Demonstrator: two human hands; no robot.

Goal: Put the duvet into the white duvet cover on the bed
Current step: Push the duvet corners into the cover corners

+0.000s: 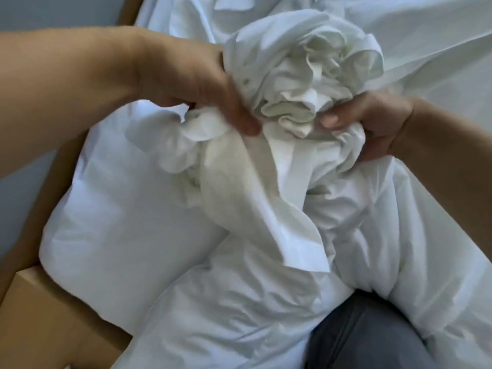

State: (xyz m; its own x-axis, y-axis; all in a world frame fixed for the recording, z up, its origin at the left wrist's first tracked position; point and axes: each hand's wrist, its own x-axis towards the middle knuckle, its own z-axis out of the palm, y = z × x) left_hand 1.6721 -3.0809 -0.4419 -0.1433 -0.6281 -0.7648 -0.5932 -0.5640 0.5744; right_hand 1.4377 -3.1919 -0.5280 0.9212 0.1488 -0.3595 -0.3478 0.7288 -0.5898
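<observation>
Thin white cloth on that duvet cover (pixel 292 75), matt and heavily crumpled. The duvet (pixel 239 302) below looks puffier, smoother, softly creased. Tan bed frame (pixel 53 315) is smooth and matt (wood or board, can't tell). Grey denim over the knee (pixel 359 331).

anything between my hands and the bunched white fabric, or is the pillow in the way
Nothing visible does. The left hand and the right hand both grip the bunched white fabric directly. The pillow lies to its left, not between either hand and the fabric.
</observation>
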